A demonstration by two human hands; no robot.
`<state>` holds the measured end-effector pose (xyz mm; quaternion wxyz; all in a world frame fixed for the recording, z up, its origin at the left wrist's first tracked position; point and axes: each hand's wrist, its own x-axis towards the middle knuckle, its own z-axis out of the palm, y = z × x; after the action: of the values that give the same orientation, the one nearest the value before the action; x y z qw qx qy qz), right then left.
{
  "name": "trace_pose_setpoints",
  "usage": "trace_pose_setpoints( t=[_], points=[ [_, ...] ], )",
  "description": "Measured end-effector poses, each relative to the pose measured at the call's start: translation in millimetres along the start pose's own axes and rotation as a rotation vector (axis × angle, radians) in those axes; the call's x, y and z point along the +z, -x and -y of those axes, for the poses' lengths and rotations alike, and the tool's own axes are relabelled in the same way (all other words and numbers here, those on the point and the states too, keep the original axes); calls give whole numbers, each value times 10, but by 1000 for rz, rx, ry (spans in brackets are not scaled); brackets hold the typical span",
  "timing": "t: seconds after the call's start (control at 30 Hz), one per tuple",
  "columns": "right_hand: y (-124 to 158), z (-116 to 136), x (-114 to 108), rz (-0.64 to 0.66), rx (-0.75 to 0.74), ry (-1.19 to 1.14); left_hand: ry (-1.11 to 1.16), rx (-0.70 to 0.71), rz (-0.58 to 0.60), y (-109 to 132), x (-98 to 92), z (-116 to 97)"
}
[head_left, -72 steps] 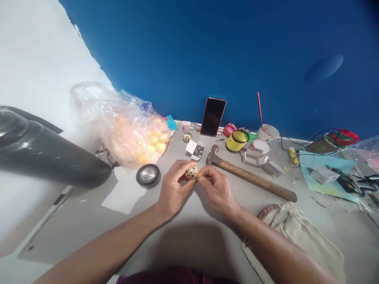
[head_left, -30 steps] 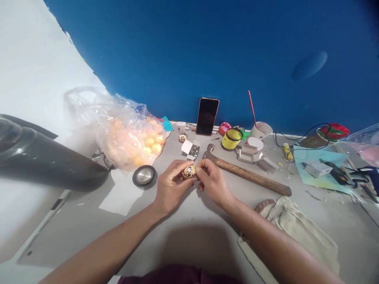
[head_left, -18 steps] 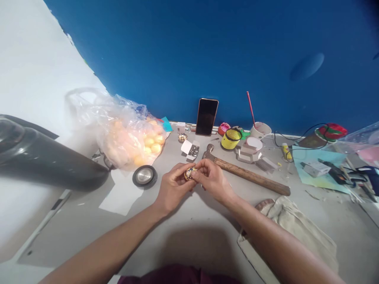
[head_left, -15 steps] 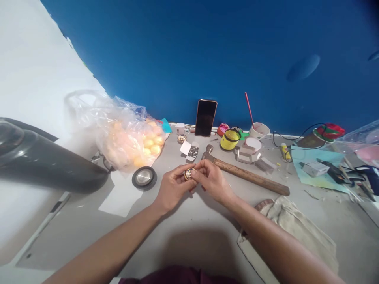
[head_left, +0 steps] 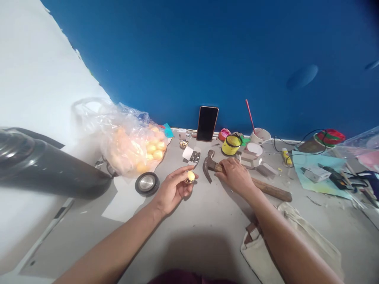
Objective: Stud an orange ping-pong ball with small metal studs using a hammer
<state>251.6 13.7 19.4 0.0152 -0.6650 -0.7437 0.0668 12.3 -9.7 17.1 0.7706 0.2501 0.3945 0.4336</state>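
Observation:
My left hand [head_left: 173, 189] pinches a small yellow ball [head_left: 190, 176] with dark beads stuck on it, just above the grey table [head_left: 195, 228]. My right hand [head_left: 235, 176] lies closed over the wooden handle of a hammer [head_left: 266, 189], close behind its metal head, which rests on the table to the right of the ball. A small white box of dark beads [head_left: 194, 156] lies open just beyond the ball.
A clear bag of yellow balls [head_left: 130, 144] and a round metal lid [head_left: 147, 183] sit left. A dark cylinder [head_left: 44, 167] lies far left. A phone [head_left: 207, 123] leans on the blue wall, with a yellow tin [head_left: 231, 144], cups, cables and a cloth bag [head_left: 296, 244] to the right.
My right hand left the ball and moved right onto the hammer handle; the hammer head has turned downward. The left hand still holds the ball.

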Motion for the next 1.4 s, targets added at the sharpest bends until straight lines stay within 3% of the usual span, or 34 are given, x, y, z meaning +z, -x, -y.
trace_pose_setpoints(
  t=[0.17,0.27,0.37,0.5,0.63,0.8,0.97,1.13,1.27,1.4],
  points=[
    [8,44,-11,-49,-2,16,-227,141,-1,-25,-37,-11],
    [66,53,-138,-92,34,-57,-392,221,-68,-44,-60,12],
    [170,91,-300,-162,84,-111,-406,235,-79,-73,-73,46],
    [332,227,-432,-346,-144,-254,-398,241,-105,-88,-63,66],
    [410,343,-402,-310,-251,-257,-432,266,-69,-50,-28,30],
    [406,324,-370,-411,-199,-210,-446,287,-112,-7,3,-12],
    [401,307,-407,-346,-212,-174,-455,293,-108,-11,4,17],
    [419,325,-471,-426,-193,-196,-527,288,-127,14,40,4],
    [428,337,-482,-322,-196,-141,-535,282,-115,20,48,20],
    [442,321,-481,-401,-155,-162,-562,264,-115,-14,16,66]
  ],
)
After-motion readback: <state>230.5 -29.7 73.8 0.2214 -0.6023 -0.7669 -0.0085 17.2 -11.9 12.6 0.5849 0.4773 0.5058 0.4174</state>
